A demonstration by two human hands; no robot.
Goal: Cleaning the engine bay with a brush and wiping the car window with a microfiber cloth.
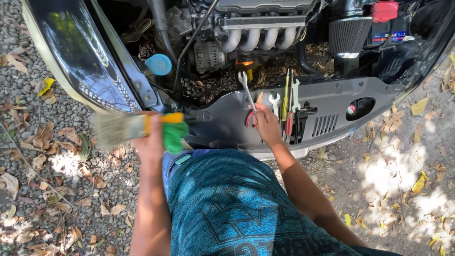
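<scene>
Steel wrench (247, 90) is in the right hand (265, 124), fingers curled shut round its lower end, open jaw pointing up over the grey plastic front panel (332, 102) of the car. More wrenches (295, 94) and a yellow-handled screwdriver (286, 97) lie in a row just beside it, probably parked there to stay within reach. Left hand (150, 140) grips a blurry paintbrush (124, 128) plus a green rag (174, 135). Blue round cap (159, 64) sits deeper in; battery (388, 33) with a red cover and blue label top right.
</scene>
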